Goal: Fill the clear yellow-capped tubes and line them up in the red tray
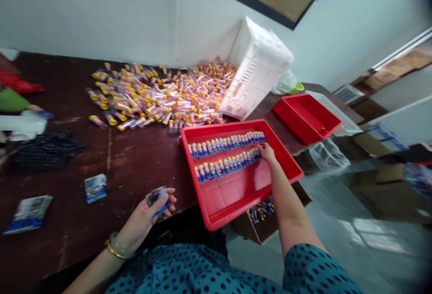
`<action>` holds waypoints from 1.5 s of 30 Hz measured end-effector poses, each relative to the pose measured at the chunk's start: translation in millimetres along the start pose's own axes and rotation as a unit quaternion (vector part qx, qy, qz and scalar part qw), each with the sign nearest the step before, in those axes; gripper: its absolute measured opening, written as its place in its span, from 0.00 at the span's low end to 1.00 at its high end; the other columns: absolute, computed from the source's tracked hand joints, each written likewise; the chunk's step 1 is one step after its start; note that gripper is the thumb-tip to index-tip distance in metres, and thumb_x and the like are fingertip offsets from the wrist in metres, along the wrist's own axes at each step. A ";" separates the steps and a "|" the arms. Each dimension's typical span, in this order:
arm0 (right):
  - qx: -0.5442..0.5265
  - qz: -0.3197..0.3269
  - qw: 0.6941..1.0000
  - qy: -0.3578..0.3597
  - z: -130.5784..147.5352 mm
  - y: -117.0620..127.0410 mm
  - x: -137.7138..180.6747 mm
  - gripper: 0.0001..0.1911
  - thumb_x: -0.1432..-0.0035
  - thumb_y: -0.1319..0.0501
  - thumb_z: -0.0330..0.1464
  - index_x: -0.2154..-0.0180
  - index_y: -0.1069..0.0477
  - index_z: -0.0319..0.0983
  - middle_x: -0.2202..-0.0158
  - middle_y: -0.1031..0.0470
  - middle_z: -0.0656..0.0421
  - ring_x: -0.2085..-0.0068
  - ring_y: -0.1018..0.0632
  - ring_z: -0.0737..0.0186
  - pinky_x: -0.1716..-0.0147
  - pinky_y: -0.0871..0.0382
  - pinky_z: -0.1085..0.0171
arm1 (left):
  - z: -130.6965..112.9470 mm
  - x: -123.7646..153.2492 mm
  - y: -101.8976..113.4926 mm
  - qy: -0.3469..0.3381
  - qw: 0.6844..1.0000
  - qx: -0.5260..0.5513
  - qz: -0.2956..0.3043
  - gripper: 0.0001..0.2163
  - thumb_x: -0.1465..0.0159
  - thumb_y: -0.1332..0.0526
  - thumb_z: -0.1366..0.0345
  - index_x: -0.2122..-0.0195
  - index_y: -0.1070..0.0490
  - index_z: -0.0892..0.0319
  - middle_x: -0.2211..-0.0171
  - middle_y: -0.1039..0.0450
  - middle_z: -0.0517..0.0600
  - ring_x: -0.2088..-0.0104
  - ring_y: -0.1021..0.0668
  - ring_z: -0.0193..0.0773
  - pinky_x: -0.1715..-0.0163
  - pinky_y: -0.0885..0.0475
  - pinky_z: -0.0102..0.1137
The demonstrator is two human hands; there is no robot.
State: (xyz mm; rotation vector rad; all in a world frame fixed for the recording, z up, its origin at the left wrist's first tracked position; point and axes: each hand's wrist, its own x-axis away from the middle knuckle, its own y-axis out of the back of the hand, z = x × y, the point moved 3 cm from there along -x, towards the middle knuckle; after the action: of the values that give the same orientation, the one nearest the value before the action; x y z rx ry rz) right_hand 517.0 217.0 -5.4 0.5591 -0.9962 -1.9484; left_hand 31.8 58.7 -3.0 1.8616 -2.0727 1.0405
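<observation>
My left hand [158,204] is closed round a small stack of printed blue labels [157,198], thumb on top, beside the near edge of the table. My right hand [266,151] reaches into a large red tray [232,197]. Its fingers pinch at a yellow-capped tube at the right end of the nearer row of tubes [229,164]; the fingertips partly hide it. A second row of tubes [227,142] with blue labels lies farther back in the tray. Two more label stacks, one small [96,188] and one larger [29,214], lie on the table to the left.
A big heap of pink, yellow-capped tubes [168,98] covers the table's back. A white plastic basket [258,67] leans over on its side there. Rightward stands a smaller red bin [307,116]. Below the tray sits a cardboard box [248,229] with capped tubes; dark cloth [49,150] lies left.
</observation>
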 end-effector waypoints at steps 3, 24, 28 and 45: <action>-0.015 -0.016 0.998 0.062 37.2 -4.1 -3.6 0.06 0.46 0.41 0.30 0.66 0.27 0.36 0.64 0.22 0.45 0.62 0.23 0.52 0.58 0.33 0.56 | -1.0 4.4 14.7 -0.016 0.999 0.024 -0.021 0.15 0.46 0.30 0.53 0.66 0.23 0.60 0.70 0.24 0.51 0.70 0.24 0.37 0.71 0.27 0.29; 0.141 0.239 0.800 0.532 364.6 -305.2 176.3 0.18 0.38 0.46 0.28 0.46 0.32 0.35 0.40 0.39 0.43 0.44 0.36 0.46 0.47 0.38 0.53 | -6.6 41.4 133.7 -0.068 0.979 0.103 -0.159 0.17 0.49 0.28 0.56 0.65 0.24 0.62 0.74 0.25 0.50 0.74 0.24 0.36 0.79 0.34 0.26; 0.149 0.225 0.827 0.493 347.0 -299.7 183.3 0.20 0.37 0.48 0.29 0.44 0.36 0.35 0.41 0.38 0.44 0.48 0.32 0.52 0.51 0.35 0.59 | -7.5 31.9 133.2 -0.071 0.981 0.121 -0.133 0.16 0.50 0.28 0.59 0.64 0.24 0.62 0.72 0.24 0.50 0.72 0.22 0.37 0.77 0.32 0.27; 0.036 0.359 0.819 0.446 298.9 -249.2 235.8 0.11 0.38 0.42 0.35 0.57 0.30 0.35 0.62 0.26 0.55 0.63 0.28 0.62 0.60 0.35 0.66 | -6.5 46.5 126.0 -0.105 0.979 0.135 -0.115 0.16 0.47 0.29 0.58 0.63 0.25 0.64 0.68 0.22 0.52 0.69 0.20 0.38 0.76 0.26 0.27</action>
State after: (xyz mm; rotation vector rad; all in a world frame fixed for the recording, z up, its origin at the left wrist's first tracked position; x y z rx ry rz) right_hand 63.0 225.4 -36.1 0.8647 -0.5235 -0.7961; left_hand -96.4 22.3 -20.5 2.3720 -1.8297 1.1579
